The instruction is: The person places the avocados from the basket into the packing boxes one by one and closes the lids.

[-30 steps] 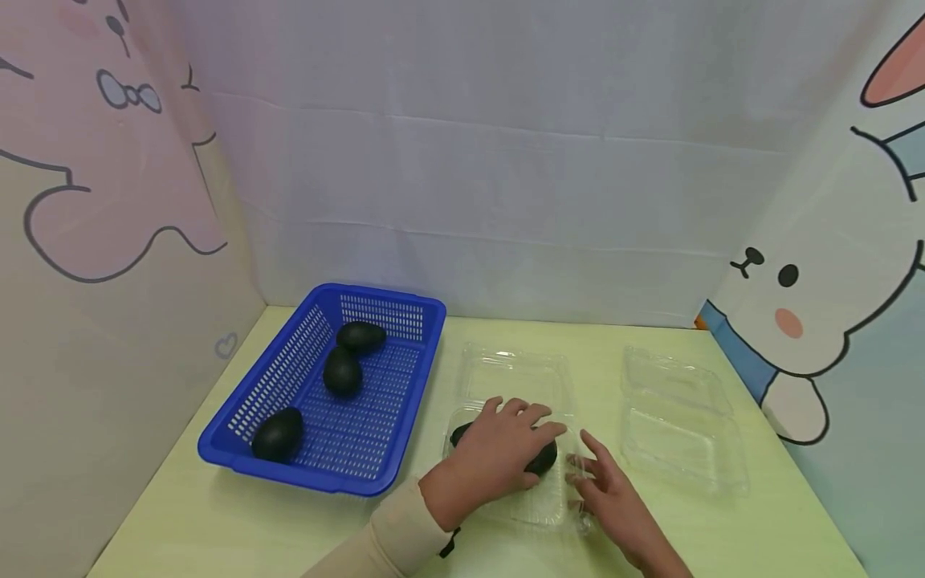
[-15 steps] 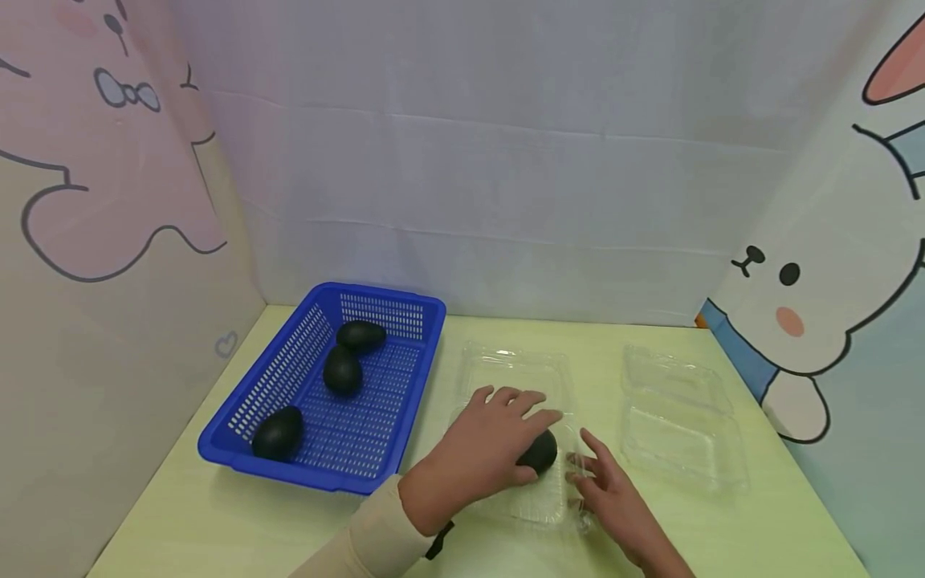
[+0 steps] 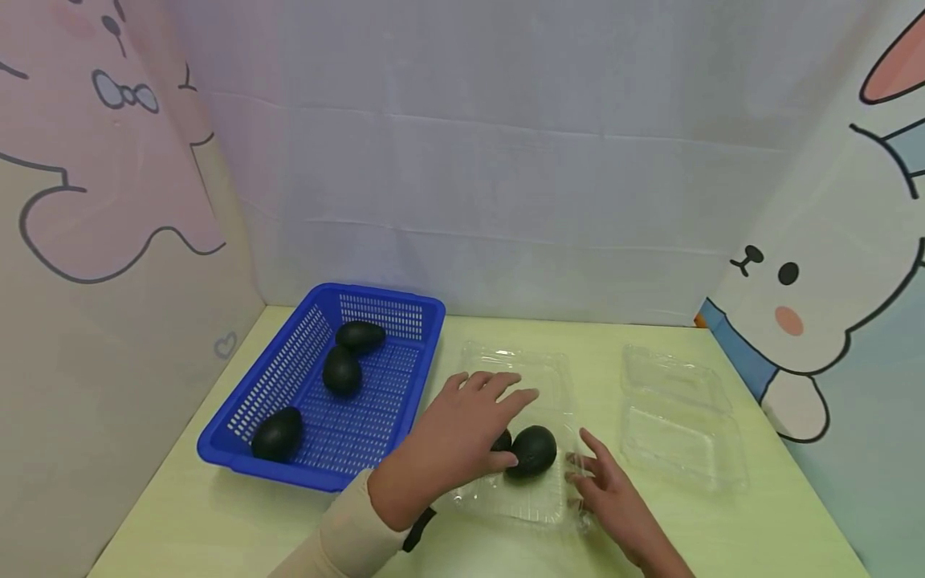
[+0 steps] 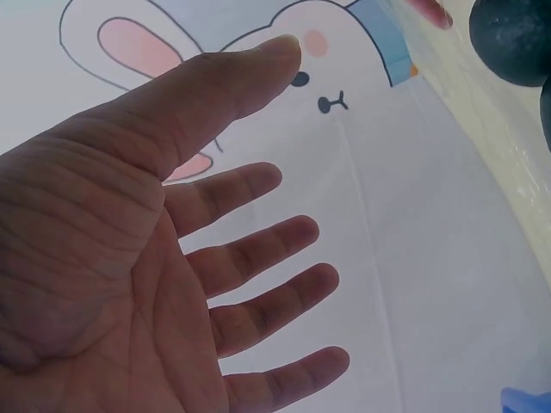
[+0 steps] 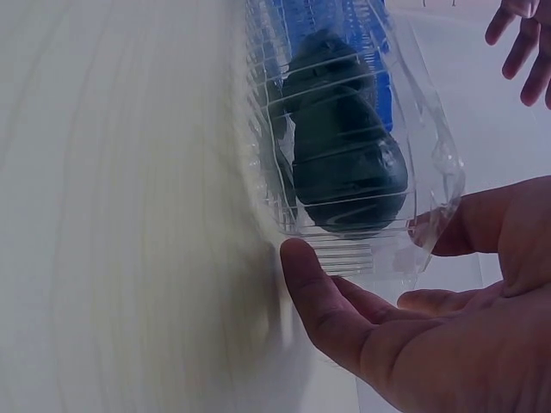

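In the head view my left hand (image 3: 455, 433) hovers over the left part of a hinged clear plastic clamshell box (image 3: 520, 506), fingers spread. Its palm and fingers hold nothing in the left wrist view. Inside the box lies a dark avocado (image 3: 533, 451); a second dark avocado (image 3: 502, 441) beside it is mostly hidden by my left hand. My right hand (image 3: 610, 498) stays at the box's right side, its loosely bent fingers touching the wall and rim. The right wrist view shows the avocados (image 5: 349, 163) through the ribbed plastic wall. The box's lid lies folded back, open.
A blue mesh basket (image 3: 376, 457) stands at the left with three avocados, one of them a near avocado (image 3: 278, 434). At the right lies another open clear clamshell box (image 3: 682, 441). White cloth (image 3: 462, 177) with cartoon prints borders the pale yellow table (image 3: 217, 530).
My left hand has drawn back left and up off the avocados, uncovering the right one and part of the other. The right hand has stayed at the box's side.
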